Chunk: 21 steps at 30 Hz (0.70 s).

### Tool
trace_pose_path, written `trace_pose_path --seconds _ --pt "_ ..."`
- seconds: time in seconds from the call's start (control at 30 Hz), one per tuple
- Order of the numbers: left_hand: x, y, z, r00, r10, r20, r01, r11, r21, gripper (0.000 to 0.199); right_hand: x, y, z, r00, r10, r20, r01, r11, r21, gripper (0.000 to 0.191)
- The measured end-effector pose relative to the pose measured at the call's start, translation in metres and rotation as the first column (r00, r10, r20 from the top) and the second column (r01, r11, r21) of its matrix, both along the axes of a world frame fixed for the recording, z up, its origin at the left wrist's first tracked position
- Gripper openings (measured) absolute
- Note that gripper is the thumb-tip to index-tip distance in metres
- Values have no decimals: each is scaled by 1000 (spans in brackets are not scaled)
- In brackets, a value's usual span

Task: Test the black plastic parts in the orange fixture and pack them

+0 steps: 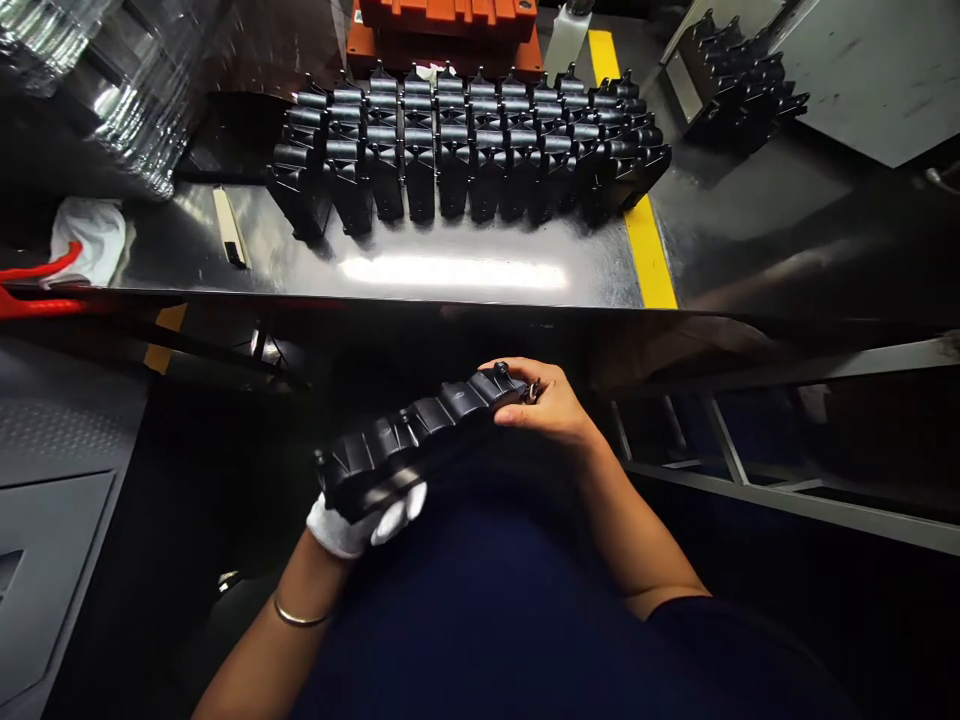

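Between my two hands is a long black moulded plastic part (pixel 427 425) with a ribbed upper side, tilted so that its right end is higher. My left hand (pixel 367 520), in a white glove, grips the lower left end from beneath, its fingers curled around the edge. At the upper right end my bare right hand (pixel 547 405) closes on the part, thumb in front and fingers behind. The part is held above my lap, apart from the metal bench (pixel 450 270). Its underside is hidden.
Similar black parts (pixel 457 150) stand in rows on the bench, with another stack (pixel 735 85) at the right. A cutter knife (pixel 230 228), a white cloth (pixel 90 240), yellow tape (pixel 649 250), a bottle (pixel 568 38) and orange blocks (pixel 450 25) are around them. Plastic-wrapped goods (pixel 142 110) stand left.
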State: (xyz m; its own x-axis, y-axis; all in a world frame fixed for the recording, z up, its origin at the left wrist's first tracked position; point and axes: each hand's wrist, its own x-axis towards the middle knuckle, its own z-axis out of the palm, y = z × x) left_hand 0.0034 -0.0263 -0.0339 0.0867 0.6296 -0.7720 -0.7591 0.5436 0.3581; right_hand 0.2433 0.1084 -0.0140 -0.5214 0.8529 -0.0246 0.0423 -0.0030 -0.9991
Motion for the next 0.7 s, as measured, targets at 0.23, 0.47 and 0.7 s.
trace_pose_path --seconds 0.23,0.47,0.7 --pt "23 25 28 980 192 -52 -171 947 274 26 -33 -27 -5 994 -101 -33 98 992 -74 46" --pt "33 26 29 954 298 20 -299 953 48 39 -38 -27 1 1000 -9 27 12 992 -127 39" --pt "35 29 27 916 285 284 -297 955 1 50 -48 -30 1 999 -8 -41 5 996 -89 35"
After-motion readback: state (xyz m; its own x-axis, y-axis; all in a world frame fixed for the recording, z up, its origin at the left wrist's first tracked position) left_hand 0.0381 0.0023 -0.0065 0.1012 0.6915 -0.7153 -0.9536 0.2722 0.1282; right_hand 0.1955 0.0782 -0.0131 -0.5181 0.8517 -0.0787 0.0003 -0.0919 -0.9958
